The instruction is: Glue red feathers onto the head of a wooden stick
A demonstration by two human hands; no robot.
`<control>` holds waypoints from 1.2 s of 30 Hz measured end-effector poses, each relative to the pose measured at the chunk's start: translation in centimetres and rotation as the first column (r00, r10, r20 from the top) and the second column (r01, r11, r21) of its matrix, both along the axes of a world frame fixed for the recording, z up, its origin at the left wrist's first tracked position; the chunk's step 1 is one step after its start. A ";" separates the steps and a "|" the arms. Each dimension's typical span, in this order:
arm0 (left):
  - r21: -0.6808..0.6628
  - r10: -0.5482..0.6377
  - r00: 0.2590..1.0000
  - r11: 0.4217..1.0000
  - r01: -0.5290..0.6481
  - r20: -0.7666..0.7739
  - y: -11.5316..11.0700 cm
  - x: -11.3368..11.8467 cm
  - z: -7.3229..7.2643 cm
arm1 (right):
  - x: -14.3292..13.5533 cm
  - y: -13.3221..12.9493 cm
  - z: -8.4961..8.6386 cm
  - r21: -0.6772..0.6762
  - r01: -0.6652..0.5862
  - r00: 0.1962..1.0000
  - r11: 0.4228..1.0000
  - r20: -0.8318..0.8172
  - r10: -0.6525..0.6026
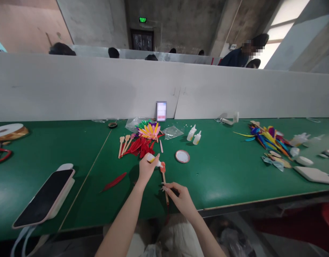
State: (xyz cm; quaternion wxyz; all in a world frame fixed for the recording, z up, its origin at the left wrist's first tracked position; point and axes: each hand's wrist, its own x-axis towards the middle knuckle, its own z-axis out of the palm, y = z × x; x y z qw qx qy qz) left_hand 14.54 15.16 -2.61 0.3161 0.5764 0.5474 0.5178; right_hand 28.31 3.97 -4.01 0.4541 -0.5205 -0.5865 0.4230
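Note:
My left hand [145,167] is closed around a small white glue bottle [151,157] with a yellow label. The bottle's nozzle points right, at the red-coated wide head of a flat wooden stick [165,177]; whether it touches cannot be made out. My right hand [177,194] pinches this stick lower down, with its red head away from me. Something thin and red hangs from the near end. Just beyond my left hand lies a heap of red feathers [143,147]. A single red feather [115,182] rests to the left of my left forearm.
Similar wooden sticks [121,145] lie beside pink, yellow and green feathers [150,130]. Two glue bottles [193,135] stand behind a round white lid [182,156]. A phone [46,196] lies at left; another screen [161,111] leans on the white partition [100,89]. Colourful feathers [271,139] lie right.

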 end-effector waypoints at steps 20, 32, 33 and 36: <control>-0.034 -0.104 0.994 0.994 0.105 0.032 0.2 0.3 -0.5 | 0.0 0.0 -0.3 0.011 -0.001 1.000 1.000 0.004 0.000; 0.029 0.034 0.999 0.999 -0.034 -0.005 -0.1 0.2 0.0 | 0.0 0.1 -0.4 0.010 0.004 1.000 1.000 0.003 -0.004; 0.022 0.022 1.000 1.000 -0.022 0.008 -0.1 0.3 0.0 | 0.0 0.1 -0.4 0.010 0.004 1.000 1.000 0.004 -0.004; 0.005 -0.049 0.997 0.999 0.049 0.053 0.0 0.4 -0.2 | 0.0 0.0 -0.4 0.015 0.003 1.000 1.000 0.009 -0.003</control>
